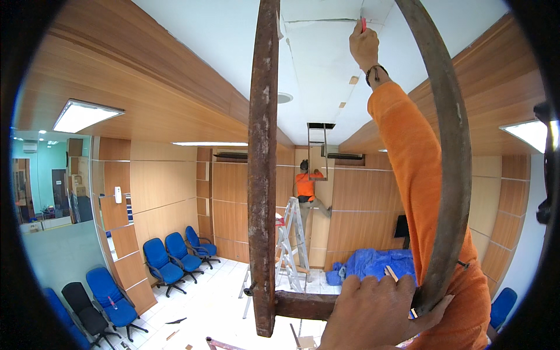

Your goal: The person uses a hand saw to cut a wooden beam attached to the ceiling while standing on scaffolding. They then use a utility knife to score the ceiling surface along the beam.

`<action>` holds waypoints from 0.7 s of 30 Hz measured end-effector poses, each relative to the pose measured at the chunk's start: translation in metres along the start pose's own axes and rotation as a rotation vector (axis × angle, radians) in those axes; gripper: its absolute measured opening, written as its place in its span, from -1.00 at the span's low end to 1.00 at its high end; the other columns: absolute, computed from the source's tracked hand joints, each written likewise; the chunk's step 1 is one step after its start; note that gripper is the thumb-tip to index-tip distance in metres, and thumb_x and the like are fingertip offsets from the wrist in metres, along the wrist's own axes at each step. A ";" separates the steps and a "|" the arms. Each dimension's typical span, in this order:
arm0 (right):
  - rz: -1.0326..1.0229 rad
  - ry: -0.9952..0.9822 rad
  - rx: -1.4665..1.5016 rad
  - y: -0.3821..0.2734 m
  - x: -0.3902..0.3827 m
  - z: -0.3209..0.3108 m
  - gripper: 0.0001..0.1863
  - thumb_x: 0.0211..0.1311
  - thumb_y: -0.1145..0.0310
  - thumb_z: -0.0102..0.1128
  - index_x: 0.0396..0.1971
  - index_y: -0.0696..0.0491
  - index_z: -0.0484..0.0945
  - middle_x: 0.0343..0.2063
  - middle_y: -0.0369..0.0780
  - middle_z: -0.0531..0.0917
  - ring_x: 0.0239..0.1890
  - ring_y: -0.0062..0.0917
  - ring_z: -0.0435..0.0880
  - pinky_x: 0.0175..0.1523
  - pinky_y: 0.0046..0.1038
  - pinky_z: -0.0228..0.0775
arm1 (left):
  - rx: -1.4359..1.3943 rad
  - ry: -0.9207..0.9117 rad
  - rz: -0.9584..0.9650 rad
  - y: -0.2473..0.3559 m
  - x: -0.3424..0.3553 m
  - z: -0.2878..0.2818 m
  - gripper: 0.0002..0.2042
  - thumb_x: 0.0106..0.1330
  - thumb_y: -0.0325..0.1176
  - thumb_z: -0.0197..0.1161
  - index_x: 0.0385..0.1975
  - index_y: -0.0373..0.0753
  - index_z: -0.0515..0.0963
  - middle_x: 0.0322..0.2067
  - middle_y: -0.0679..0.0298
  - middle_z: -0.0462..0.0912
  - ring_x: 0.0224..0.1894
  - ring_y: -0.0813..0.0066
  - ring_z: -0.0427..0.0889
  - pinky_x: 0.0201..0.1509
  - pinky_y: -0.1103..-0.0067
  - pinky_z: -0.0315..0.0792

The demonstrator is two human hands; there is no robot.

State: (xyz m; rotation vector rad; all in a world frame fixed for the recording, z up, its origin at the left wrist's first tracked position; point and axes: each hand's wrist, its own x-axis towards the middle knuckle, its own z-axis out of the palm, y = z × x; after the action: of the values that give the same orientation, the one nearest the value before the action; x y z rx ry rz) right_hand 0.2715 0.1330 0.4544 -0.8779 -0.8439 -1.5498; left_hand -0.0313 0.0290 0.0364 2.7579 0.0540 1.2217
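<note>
A hanging brown metal frame (263, 146) with worn, rusty-looking bars stands close in front of me. Its long side bars run up toward the ceiling, and a short crossbar (306, 304) joins them at the bottom. My left hand (370, 312) is closed over the right end of that crossbar, thumb toward the curved-looking right bar (452, 122). Overhead, my right hand (364, 48) grips a small red tool (364, 24) against the white ceiling (318, 46), at the end of a dark seam line. The tool's working end is hidden, so its kind is unclear.
Ahead, a co-worker in an orange shirt (304, 185) is at a second hanging frame (318, 160) below a ceiling opening (321, 126). An aluminium stepladder (291, 245) stands on the floor. Blue sheeting (373, 263) lies at the right; several blue office chairs (160, 256) stand left.
</note>
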 end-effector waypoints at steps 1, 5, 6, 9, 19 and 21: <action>-0.003 -0.003 -0.004 0.001 0.001 0.000 -0.35 0.60 0.00 -0.13 -0.38 0.32 0.64 -0.35 0.25 0.71 -0.23 0.17 0.75 -0.09 0.00 0.64 | -0.004 -0.008 -0.002 -0.001 0.000 0.000 -0.25 0.19 0.50 0.16 -0.28 -0.23 0.73 -0.33 0.09 0.76 -0.13 0.18 0.74 0.23 0.27 0.37; 0.041 -0.031 -0.041 0.008 0.009 0.004 -0.32 0.59 -0.04 -0.13 -0.34 0.35 0.64 -0.31 0.26 0.71 -0.20 0.18 0.75 -0.04 -0.01 0.65 | -0.018 -0.037 0.010 -0.004 -0.002 0.000 -0.25 0.19 0.50 0.16 -0.28 -0.23 0.73 -0.33 0.09 0.76 -0.13 0.18 0.74 0.24 0.27 0.36; 0.070 -0.049 -0.023 0.009 0.011 0.007 -0.32 0.58 -0.06 -0.13 -0.32 0.35 0.64 -0.30 0.26 0.71 -0.19 0.19 0.75 -0.03 -0.01 0.65 | -0.019 -0.036 0.015 -0.004 -0.003 0.000 -0.25 0.19 0.50 0.16 -0.28 -0.23 0.73 -0.33 0.09 0.76 -0.13 0.18 0.74 0.24 0.27 0.36; 0.083 -0.075 -0.062 0.012 0.017 0.013 -0.30 0.57 -0.09 -0.13 -0.26 0.36 0.63 -0.28 0.27 0.71 -0.16 0.20 0.74 0.00 0.00 0.64 | -0.023 -0.044 0.041 -0.006 -0.005 0.000 -0.25 0.19 0.49 0.16 -0.27 -0.23 0.73 -0.33 0.09 0.76 -0.13 0.18 0.74 0.24 0.27 0.36; 0.219 -0.161 -0.006 0.000 0.016 0.003 -0.27 0.57 -0.10 -0.19 -0.04 0.41 0.57 -0.20 0.28 0.70 -0.07 0.18 0.73 0.06 -0.01 0.62 | -0.025 -0.060 0.053 -0.004 -0.007 0.003 -0.25 0.20 0.49 0.16 -0.27 -0.23 0.73 -0.32 0.09 0.76 -0.12 0.17 0.74 0.25 0.27 0.36; 0.192 -0.169 -0.021 -0.002 0.017 -0.001 -0.26 0.57 -0.11 -0.19 0.01 0.41 0.54 -0.17 0.28 0.70 -0.04 0.18 0.72 0.09 -0.01 0.61 | -0.027 -0.064 0.054 -0.005 -0.007 0.002 -0.25 0.20 0.49 0.16 -0.27 -0.23 0.73 -0.32 0.09 0.76 -0.12 0.17 0.74 0.25 0.27 0.35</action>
State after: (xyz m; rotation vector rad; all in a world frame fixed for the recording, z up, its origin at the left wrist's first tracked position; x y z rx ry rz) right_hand 0.2672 0.1251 0.4687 -1.0848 -0.8385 -1.3336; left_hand -0.0344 0.0332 0.0293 2.7902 -0.0435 1.1373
